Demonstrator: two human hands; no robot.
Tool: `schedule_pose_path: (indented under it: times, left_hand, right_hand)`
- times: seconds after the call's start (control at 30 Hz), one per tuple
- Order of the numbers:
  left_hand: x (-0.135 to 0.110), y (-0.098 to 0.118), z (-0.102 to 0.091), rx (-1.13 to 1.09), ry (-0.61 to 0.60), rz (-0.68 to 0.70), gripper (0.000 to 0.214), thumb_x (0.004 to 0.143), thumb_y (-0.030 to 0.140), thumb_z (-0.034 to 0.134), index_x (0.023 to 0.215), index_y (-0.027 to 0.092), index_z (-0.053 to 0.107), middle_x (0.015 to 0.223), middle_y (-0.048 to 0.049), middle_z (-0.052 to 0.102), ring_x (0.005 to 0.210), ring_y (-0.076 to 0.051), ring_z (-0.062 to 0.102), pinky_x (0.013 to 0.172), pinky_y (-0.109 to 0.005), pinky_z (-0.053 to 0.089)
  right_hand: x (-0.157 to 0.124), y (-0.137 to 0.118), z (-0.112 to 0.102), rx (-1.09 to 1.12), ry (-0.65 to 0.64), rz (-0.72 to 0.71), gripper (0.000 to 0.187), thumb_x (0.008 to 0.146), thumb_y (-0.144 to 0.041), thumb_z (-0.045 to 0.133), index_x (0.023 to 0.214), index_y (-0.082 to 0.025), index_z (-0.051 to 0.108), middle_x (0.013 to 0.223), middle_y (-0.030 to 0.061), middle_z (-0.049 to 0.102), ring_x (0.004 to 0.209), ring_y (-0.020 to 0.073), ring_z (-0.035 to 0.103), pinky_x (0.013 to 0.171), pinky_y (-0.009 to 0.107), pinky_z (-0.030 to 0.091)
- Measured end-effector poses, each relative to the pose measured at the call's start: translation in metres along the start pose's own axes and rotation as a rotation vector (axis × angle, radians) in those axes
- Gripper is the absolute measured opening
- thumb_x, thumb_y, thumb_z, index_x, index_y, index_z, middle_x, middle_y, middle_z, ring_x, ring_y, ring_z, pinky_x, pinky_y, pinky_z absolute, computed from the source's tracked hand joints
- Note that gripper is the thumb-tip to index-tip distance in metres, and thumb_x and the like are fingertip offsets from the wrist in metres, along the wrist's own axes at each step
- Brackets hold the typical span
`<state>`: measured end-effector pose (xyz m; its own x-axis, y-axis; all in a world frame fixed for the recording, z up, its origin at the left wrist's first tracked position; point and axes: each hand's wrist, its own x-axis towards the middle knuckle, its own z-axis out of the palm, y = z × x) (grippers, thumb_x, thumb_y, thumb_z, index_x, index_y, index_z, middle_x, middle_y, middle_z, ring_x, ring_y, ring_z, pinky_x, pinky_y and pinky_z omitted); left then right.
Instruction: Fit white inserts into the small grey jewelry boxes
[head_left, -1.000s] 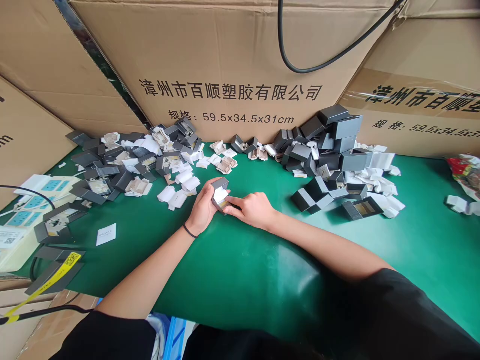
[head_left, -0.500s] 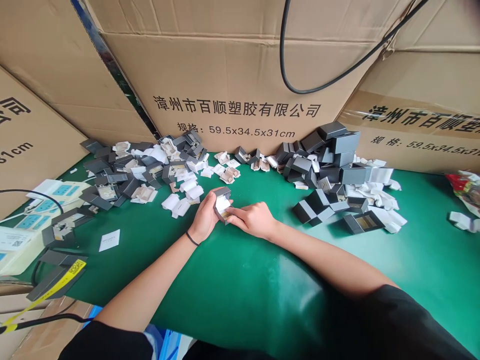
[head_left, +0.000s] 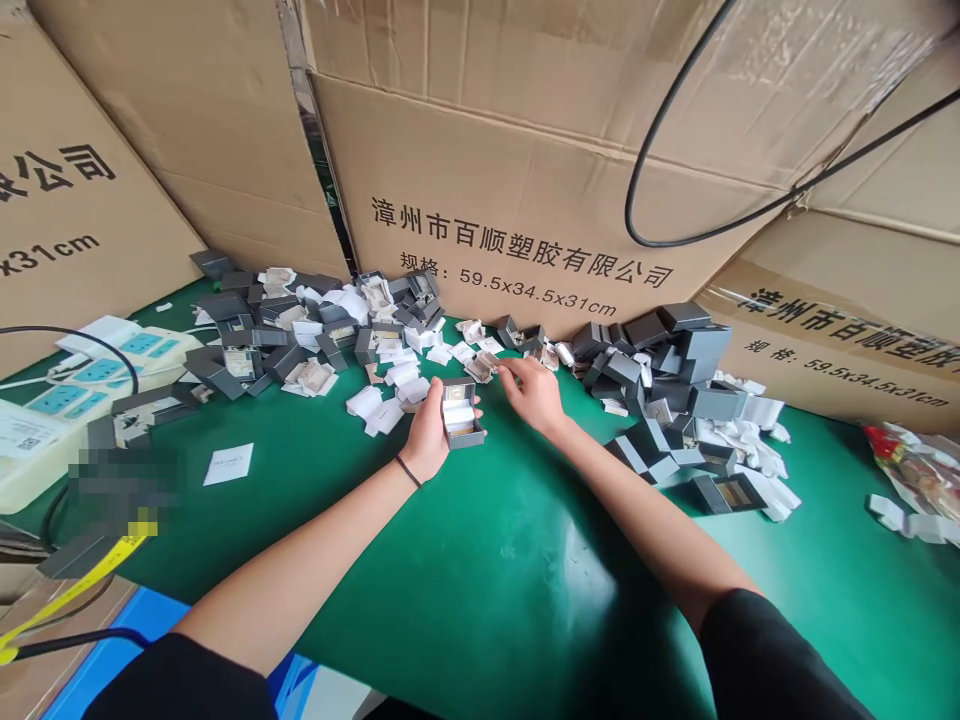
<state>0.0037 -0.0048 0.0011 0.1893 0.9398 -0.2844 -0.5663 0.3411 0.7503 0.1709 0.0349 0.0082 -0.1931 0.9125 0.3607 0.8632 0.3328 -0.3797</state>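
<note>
Dark grey and small, the lidded box [head_left: 465, 416] was held open in the left hand [head_left: 426, 432] above the green table [head_left: 517, 590] in the head view. It looked light and stiff, its hinge probably delicate; the base's sides seemed the best hold. The left thumb and fingers clasped it. The right hand [head_left: 535, 396] extended forward, fingers bent, near pale folded pieces [head_left: 481, 367]; whether it pinched anything, I could not tell.
</note>
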Motion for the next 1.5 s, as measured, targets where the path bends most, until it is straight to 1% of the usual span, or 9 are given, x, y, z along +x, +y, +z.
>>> schedule_pose_path:
  times: [0.2,0.43,0.6,0.7,0.83,1.0,1.17,1.3,1.5]
  left_hand:
    - [0.003,-0.005,-0.004,-0.031,-0.008,-0.001,0.043,0.087,0.052,0.042,0.091,0.013,0.060,0.083,-0.0078,0.065,0.066,-0.017,0.064,0.057,-0.030,0.054]
    - [0.007,-0.010,-0.007,-0.009,-0.035,-0.020,0.040,0.086,0.050,0.046,0.092,0.013,0.060,0.084,-0.0083,0.065,0.068,-0.019,0.065,0.055,-0.029,0.052]
    - [0.005,-0.007,-0.007,-0.064,-0.060,-0.038,0.039,0.086,0.050,0.045,0.092,0.014,0.060,0.084,-0.0080,0.066,0.069,-0.018,0.064,0.058,-0.029,0.053]
    - [0.004,-0.004,-0.007,-0.087,-0.075,-0.059,0.042,0.087,0.051,0.043,0.090,0.013,0.060,0.084,-0.0083,0.065,0.070,-0.018,0.064,0.061,-0.030,0.053]
    - [0.006,-0.002,-0.009,-0.144,-0.175,-0.123,0.038,0.087,0.048,0.046,0.093,0.014,0.060,0.087,-0.0086,0.065,0.077,-0.020,0.065,0.069,-0.035,0.054]
    - [0.008,0.002,-0.010,-0.190,-0.210,-0.167,0.029,0.090,0.034,0.043,0.099,0.013,0.060,0.089,-0.0084,0.066,0.081,-0.020,0.065,0.075,-0.037,0.053]
    - [0.008,0.005,-0.010,-0.153,-0.201,-0.187,0.025,0.089,0.025,0.040,0.101,0.014,0.060,0.095,-0.0089,0.066,0.085,-0.021,0.064,0.077,-0.041,0.052]
    - [0.009,0.006,-0.014,-0.103,-0.173,-0.166,0.028,0.091,0.032,0.041,0.102,0.015,0.059,0.097,-0.0089,0.065,0.085,-0.021,0.064,0.075,-0.043,0.053]
    - [0.008,0.009,-0.016,-0.039,-0.184,-0.125,0.032,0.090,0.039,0.043,0.103,0.015,0.059,0.097,-0.0091,0.065,0.078,-0.018,0.063,0.065,-0.035,0.054]
  right_hand:
    - [0.078,-0.030,0.026,-0.295,-0.328,0.076,0.032,0.087,-0.034,0.042,0.104,-0.018,0.065,0.113,0.0107,0.061,0.105,0.0261,0.053,0.086,0.038,0.042]
    - [0.084,-0.042,0.043,-0.359,-0.394,0.074,0.028,0.077,-0.023,0.053,0.103,-0.018,0.062,0.112,0.0114,0.061,0.110,0.0314,0.047,0.087,0.047,0.040]
    - [0.086,-0.031,0.046,-0.235,-0.373,0.030,0.048,0.069,-0.026,0.063,0.116,-0.017,0.055,0.109,0.0103,0.060,0.105,0.0293,0.048,0.084,0.039,0.041]
    - [0.083,-0.025,0.044,-0.122,-0.321,-0.110,0.035,0.073,-0.026,0.060,0.107,-0.016,0.061,0.100,0.0082,0.061,0.099,0.0236,0.050,0.086,0.034,0.039]
    - [0.069,-0.019,0.035,0.102,-0.110,-0.199,0.020,0.081,-0.026,0.050,0.092,-0.016,0.063,0.093,0.0065,0.061,0.094,0.0188,0.051,0.086,0.030,0.041]
    - [0.030,-0.008,0.016,0.476,0.090,-0.070,0.030,0.087,-0.037,0.041,0.101,-0.016,0.057,0.105,0.0077,0.061,0.092,0.0157,0.057,0.081,0.029,0.048]
    - [-0.013,0.003,-0.001,0.601,0.189,0.139,0.042,0.088,-0.045,0.037,0.114,-0.018,0.056,0.111,0.0082,0.060,0.089,0.0168,0.059,0.077,0.033,0.051]
    - [-0.017,0.005,-0.005,0.755,0.143,0.186,0.044,0.089,-0.043,0.036,0.123,-0.020,0.052,0.108,0.0073,0.060,0.083,0.0159,0.058,0.075,0.033,0.050]
    - [-0.004,-0.008,-0.019,0.623,0.060,-0.029,0.040,0.090,-0.043,0.038,0.121,-0.022,0.054,0.110,0.0069,0.060,0.087,0.0175,0.056,0.074,0.033,0.050]
